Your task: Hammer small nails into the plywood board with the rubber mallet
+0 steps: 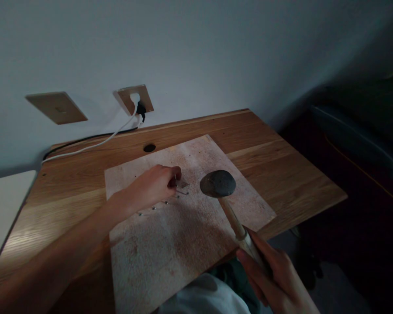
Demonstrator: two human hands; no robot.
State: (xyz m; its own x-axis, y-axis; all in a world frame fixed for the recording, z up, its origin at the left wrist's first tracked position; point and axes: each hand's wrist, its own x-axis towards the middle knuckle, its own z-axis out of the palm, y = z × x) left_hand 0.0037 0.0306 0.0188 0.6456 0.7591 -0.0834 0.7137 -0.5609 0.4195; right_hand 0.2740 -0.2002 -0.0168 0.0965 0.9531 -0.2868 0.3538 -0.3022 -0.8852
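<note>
My left hand (152, 186) rests on a pale worn board (170, 244) and pinches a small nail (176, 179) upright between thumb and fingers. Several nails (153, 208) stand in a row in the board just below that hand, and one lies flat (182, 192) beside it. My right hand (275, 272) grips the wooden handle of a hammer (231, 209) at the lower right. The hammer's dark rounded head (218, 183) hovers to the right of the held nail, apart from it.
The board lies on a wooden desk (281, 174) against a pale wall. A wall socket (134, 99) holds plugs with a white and a black cable (94, 141). A dark hole (149, 148) sits behind the board. Dark furniture (363, 139) stands right.
</note>
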